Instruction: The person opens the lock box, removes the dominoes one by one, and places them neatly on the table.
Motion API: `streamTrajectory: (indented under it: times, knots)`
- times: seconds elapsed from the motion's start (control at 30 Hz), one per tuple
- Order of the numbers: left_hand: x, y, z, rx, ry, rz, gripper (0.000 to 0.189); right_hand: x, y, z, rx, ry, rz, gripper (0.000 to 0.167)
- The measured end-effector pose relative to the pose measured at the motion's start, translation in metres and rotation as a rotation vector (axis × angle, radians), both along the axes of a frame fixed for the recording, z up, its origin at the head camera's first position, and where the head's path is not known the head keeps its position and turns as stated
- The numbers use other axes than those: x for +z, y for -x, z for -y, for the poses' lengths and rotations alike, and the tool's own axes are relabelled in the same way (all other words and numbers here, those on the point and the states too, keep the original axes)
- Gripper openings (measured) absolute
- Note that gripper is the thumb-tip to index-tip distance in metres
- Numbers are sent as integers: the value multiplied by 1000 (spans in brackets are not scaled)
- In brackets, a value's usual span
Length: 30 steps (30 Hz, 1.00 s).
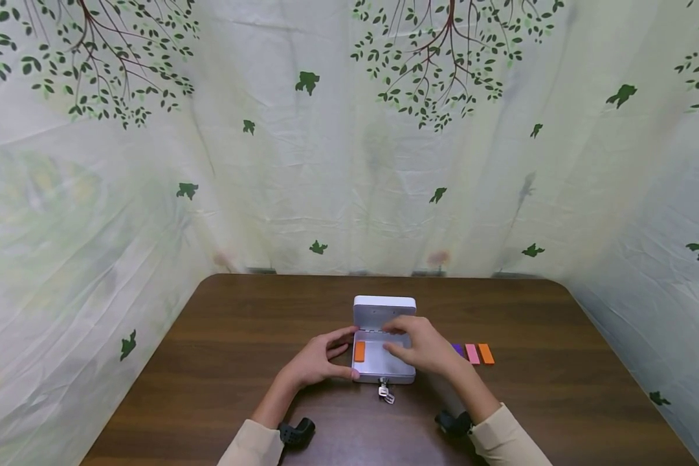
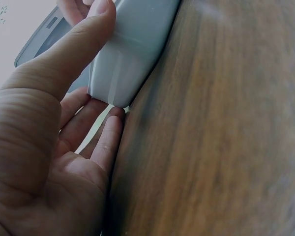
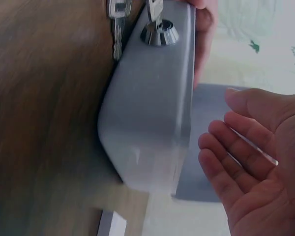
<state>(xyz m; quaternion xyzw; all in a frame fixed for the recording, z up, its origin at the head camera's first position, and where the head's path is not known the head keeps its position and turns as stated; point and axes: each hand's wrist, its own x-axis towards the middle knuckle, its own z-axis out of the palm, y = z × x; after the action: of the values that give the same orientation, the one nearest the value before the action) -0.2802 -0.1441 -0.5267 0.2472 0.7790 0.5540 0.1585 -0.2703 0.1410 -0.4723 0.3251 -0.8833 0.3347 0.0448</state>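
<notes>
A small silver-white metal cash box point(image 1: 384, 374) stands on the table with its lid point(image 1: 384, 314) raised. Keys point(image 1: 386, 392) hang from the lock point(image 3: 160, 32) on its front. One orange block point(image 1: 359, 351) lies inside at the left. My left hand point(image 1: 324, 359) holds the box's left side, thumb at the front corner and fingers toward the hinge end; the left wrist view shows its fingertips against a corner. Above the box's right part is my right hand point(image 1: 424, 346), fingers loosely bent and thumb apart, with nothing seen between them in the right wrist view.
To the right of the box lie a purple block point(image 1: 458, 349), partly behind the right hand, a pink block point(image 1: 472, 354) and another orange block point(image 1: 486, 354). The brown wooden table point(image 1: 233, 362) is enclosed by a leaf-patterned curtain point(image 1: 349, 162).
</notes>
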Motion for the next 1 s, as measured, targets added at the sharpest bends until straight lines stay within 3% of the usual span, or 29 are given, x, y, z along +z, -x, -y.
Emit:
streamTrajectory:
  times: [0.5,1.0]
  knots:
    - [2,-1,2,-16,3,0,93,-10,8,22,74,-31,-23,35]
    - [-1,1,2,-29,-10,-3,94,-18,8,42,51,-87,7,31]
